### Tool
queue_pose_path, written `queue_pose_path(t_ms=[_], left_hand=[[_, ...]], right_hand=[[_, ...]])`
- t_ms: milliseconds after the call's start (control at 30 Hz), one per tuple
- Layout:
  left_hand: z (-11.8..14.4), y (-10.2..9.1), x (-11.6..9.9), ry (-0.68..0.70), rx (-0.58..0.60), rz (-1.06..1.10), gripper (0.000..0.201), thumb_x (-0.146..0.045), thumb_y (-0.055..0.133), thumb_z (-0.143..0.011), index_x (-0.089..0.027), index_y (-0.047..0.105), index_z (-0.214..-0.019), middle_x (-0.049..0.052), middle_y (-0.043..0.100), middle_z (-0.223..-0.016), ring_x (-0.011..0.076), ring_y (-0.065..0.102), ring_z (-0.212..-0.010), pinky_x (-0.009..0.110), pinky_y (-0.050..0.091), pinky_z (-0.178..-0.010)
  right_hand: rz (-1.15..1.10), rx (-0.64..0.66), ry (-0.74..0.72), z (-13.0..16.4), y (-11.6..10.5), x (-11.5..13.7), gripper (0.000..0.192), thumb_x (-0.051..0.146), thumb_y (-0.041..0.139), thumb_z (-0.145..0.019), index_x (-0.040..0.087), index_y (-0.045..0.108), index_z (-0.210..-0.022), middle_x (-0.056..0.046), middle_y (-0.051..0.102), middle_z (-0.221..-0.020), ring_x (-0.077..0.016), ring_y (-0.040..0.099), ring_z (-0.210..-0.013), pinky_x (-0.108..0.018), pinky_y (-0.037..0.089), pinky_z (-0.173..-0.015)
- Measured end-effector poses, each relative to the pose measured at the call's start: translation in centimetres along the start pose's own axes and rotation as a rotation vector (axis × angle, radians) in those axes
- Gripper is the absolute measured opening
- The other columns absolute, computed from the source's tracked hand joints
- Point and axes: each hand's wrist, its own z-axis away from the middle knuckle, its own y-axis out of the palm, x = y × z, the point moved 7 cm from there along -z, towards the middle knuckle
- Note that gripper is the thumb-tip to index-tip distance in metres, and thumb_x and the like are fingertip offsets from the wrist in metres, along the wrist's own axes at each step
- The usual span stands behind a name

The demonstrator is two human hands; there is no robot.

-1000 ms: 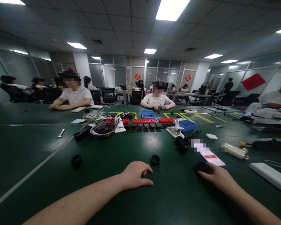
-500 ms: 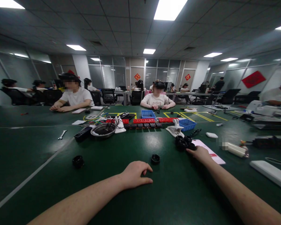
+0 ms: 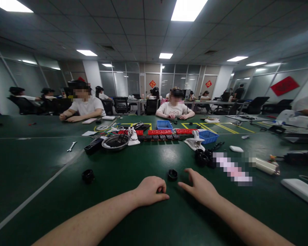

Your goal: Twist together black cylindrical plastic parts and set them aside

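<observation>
Since half a second ago, right hand (image 3: 199, 188) has been drawn back from black ring cluster (image 3: 204, 158) at two o'clock; now spread, holding nothing, beside small black ring (image 3: 172, 175) at twelve. Left hand (image 3: 150, 190) loosely curled, knuckles rested on green table (image 3: 41, 164), gripping nothing. Blue bin (image 3: 207, 136): contents not discernible; metal bowl (image 3: 115, 141) at eleven holds dark cables.

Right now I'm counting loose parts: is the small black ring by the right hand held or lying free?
Lying free: the small black ring sits on the green table, between both hands, untouched.
</observation>
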Motion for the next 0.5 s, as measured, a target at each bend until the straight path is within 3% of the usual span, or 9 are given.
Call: queue_pose_path(t_ms=[67, 167, 300, 400, 500], left_hand=[[0.0, 0.1, 0.0, 0.009, -0.014, -0.012, 0.023, -0.042, 0.053, -0.072, -0.019, 0.054, -0.073, -0.003, 0.051, -0.067, 0.0105, 0.047, -0.064, 0.02, 0.031, -0.056], [-0.1, 0.2, 0.2, 0.008, -0.026, -0.004, 0.022, -0.04, 0.055, -0.072, -0.019, 0.054, -0.073, -0.003, 0.052, -0.067, 0.0106, 0.047, -0.064, 0.02, 0.031, -0.056], [-0.2, 0.3, 0.2, 0.008, -0.029, 0.006, 0.02, -0.039, 0.055, -0.072, -0.019, 0.054, -0.073, -0.004, 0.052, -0.067, 0.0103, 0.047, -0.063, 0.019, 0.03, -0.055], [-0.2, 0.2, 0.2, -0.002, -0.021, -0.011, 0.021, -0.04, 0.054, -0.072, -0.019, 0.054, -0.073, -0.004, 0.052, -0.067, 0.0104, 0.047, -0.063, 0.019, 0.031, -0.055], [-0.1, 0.1, 0.1, -0.003, 0.0, -0.004, 0.022, -0.04, 0.054, -0.073, -0.019, 0.055, -0.074, -0.003, 0.052, -0.068, 0.0105, 0.047, -0.064, 0.019, 0.031, -0.056]], right_hand=[[0.042, -0.031, -0.007, -1.2, 0.9, 1.7, 0.07, 0.059, 0.047, -0.066, 0.013, 0.036, -0.118, -0.013, 0.05, -0.106, -0.0251, 0.054, -0.089, -0.03, 0.04, -0.067], [0.09, -0.027, -0.028, -3.0, 2.3, 3.4, 0.075, 0.063, 0.045, -0.065, 0.013, 0.033, -0.119, -0.014, 0.049, -0.105, -0.0271, 0.054, -0.09, -0.033, 0.04, -0.069], [0.139, 0.023, -0.106, -4.1, 3.2, 4.8, 0.045, 0.051, 0.045, -0.073, 0.017, 0.049, -0.101, -0.009, 0.052, -0.095, -0.0223, 0.055, -0.081, -0.029, 0.041, -0.065], [0.125, 0.082, -0.233, -3.0, 2.9, 5.1, 0.03, 0.039, 0.048, -0.074, 0.02, 0.054, -0.096, -0.006, 0.051, -0.093, -0.0189, 0.054, -0.081, -0.027, 0.041, -0.068], [0.066, 0.149, -0.318, 0.0, 1.9, 3.7, 0.034, 0.036, 0.05, -0.074, 0.024, 0.051, -0.106, -0.005, 0.049, -0.095, -0.0178, 0.053, -0.083, -0.026, 0.041, -0.072]])
